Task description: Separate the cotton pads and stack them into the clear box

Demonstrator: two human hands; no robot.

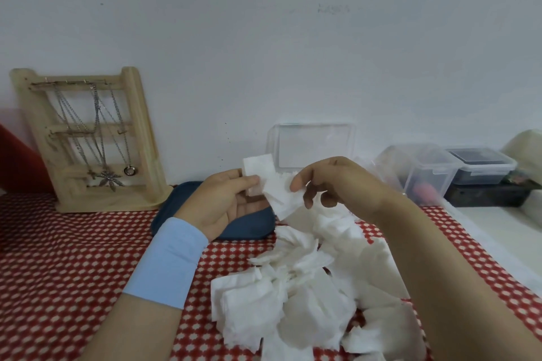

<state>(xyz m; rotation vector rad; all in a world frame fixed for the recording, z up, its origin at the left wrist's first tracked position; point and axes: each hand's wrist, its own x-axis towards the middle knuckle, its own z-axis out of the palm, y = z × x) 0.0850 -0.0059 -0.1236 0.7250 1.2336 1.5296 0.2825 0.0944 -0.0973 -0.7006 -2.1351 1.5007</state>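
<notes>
A heap of white square cotton pads [296, 299] lies on the red dotted cloth in front of me. My left hand [223, 202], with a light blue wristband, grips a small stack of pads [256, 168] between thumb and fingers. My right hand [334, 182] pinches one loose pad [281, 193] at its edge, right beside the left hand's stack. The clear box [311, 145] stands open against the wall just behind my hands; whether it holds any pads I cannot tell.
A wooden jewellery stand [88, 141] with chains leans on the wall at the left. A dark blue pouch [249, 227] lies under my left hand. Clear lidded containers [422, 173] and a dark box [484, 167] sit at the right, beyond the cloth's edge.
</notes>
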